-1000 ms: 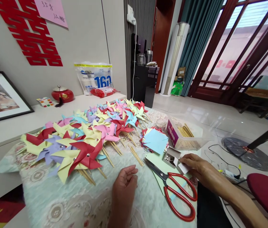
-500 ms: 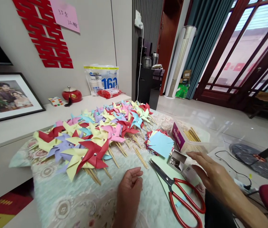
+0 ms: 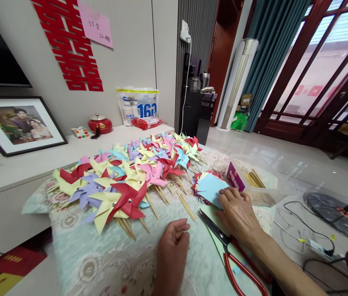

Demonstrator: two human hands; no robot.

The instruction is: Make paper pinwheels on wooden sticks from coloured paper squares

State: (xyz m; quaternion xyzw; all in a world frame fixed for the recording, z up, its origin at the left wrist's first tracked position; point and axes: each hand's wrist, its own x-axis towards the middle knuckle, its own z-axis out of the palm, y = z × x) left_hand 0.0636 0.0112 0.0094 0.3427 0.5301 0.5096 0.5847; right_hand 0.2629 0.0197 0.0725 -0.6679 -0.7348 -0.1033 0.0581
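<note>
My left hand is held over the patterned tablecloth, its fingers loosely curled in with nothing visible in them. My right hand has reached a stack of cut paper squares. Its bent fingers are closed at the near right edge of the top light blue square. Scissors with red handles lie below that hand, partly on a pale green sheet. The right hand hides the area where a small box stood. Several bamboo sticks lie between the two hands.
Finished paper pinwheels on sticks fill the table's left and back. A clear plastic container at right holds more sticks. A framed photo and a red pot stand on the cabinet. A power strip lies at right.
My right hand has moved left and forward from above the small box to the blue paper square. My left hand keeps its curled pose. The view has shifted slightly left.
</note>
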